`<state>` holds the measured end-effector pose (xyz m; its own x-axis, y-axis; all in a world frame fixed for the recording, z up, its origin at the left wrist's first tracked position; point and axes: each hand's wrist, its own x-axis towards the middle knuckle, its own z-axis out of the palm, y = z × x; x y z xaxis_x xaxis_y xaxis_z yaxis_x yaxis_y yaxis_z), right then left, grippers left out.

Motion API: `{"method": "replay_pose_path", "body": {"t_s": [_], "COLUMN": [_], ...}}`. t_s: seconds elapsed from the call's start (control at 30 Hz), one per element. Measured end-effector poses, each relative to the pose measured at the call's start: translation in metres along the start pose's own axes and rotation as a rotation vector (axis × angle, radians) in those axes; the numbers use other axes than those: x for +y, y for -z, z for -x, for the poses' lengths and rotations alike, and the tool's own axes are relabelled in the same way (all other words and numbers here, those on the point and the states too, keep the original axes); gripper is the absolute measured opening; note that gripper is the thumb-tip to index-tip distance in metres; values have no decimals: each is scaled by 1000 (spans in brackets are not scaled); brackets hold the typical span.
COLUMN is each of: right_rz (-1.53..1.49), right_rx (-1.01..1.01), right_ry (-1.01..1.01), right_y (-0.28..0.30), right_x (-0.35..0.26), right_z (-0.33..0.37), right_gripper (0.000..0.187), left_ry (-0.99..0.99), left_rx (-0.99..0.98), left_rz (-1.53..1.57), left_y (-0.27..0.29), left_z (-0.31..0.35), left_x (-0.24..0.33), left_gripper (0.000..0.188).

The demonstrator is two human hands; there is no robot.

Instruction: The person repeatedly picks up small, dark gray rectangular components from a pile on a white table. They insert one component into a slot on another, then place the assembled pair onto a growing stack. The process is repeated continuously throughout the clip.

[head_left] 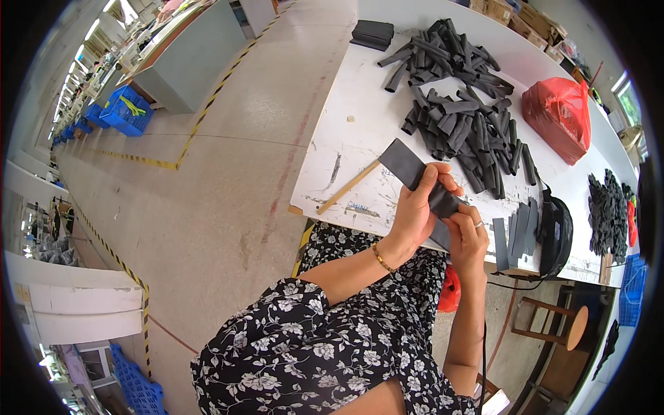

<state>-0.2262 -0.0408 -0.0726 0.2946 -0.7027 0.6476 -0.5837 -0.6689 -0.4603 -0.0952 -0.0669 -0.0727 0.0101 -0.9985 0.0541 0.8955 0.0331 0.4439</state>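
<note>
Over the near edge of the white table, my left hand [416,209] grips a flat black fabric strip [402,163], thumb on top and fingers bent round it. The strip's far end sticks out up and to the left. My right hand [468,234], with a ring on one finger, pinches the strip close to the left hand. Below the hands another dark piece [440,234] shows; I cannot tell if it belongs to the same strip. A thin wooden stick [350,185] lies on the table left of the strip. Beyond my hands is a heap of rolled black fabric tubes [460,124].
A stack of flat black pieces [373,34] lies at the table's far left corner. To the right are a red plastic bag [557,117], grey strips [517,232], a rounded black object [555,235] and another dark pile [607,214]. A wooden stool [575,326] stands at lower right.
</note>
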Motion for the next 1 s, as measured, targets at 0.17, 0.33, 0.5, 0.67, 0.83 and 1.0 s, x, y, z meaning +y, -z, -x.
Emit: {"method": "replay_pose_path", "body": {"t_s": [0.17, 0.33, 0.5, 0.67, 0.83, 1.0], "right_rz": [5, -192, -603, -885, -287, -30], "right_rx": [-15, 9, 357, 464, 375, 422], "right_ry": [-3, -324, -630, -877, -346, 71], "right_y": [1, -3, -34, -11, -6, -2], "right_x": [-3, -22, -21, -35, -29, -23], "right_z": [-2, -6, 1, -23, -13, -11], "right_gripper": [17, 13, 14, 22, 8, 22], "left_ry": [-1, -43, -165, -130, -168, -112], "left_rx": [13, 25, -147, -294, -332, -274], "left_rz": [9, -20, -116, -201, -200, -86], "left_y": [0, 4, 6, 11, 24, 66], "left_z": [0, -6, -12, -12, -17, -22], "left_x": [1, 4, 9, 15, 29, 51], "left_gripper": [30, 37, 40, 38, 49, 17]}}
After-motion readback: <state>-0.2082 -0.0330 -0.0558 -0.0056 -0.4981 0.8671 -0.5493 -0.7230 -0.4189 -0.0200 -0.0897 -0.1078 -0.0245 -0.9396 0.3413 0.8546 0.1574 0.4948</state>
